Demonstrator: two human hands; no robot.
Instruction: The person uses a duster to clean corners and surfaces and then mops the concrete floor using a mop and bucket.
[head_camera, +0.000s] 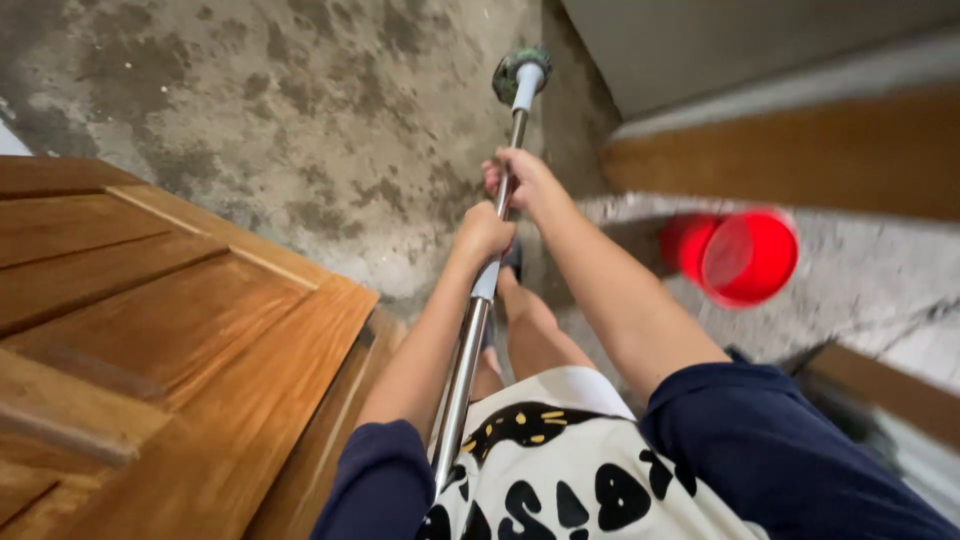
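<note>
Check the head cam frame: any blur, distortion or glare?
Head view: strong wide-angle bending at the edges, the wooden door bowing left. The red bucket is smeared by motion blur; the floor around it is soft too. Left hand, right hand and the metal pole stay fairly sharp. Lighting flat, no glare.

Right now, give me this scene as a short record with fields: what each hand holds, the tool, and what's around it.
left hand: closed around the mop pole, lower down
right hand: closed around the pole, higher up
mop pole: metal, slanting down to the floor
mop head: on the stained concrete floor
wooden door: on the left
red bucket: on the right, blurred
</note>
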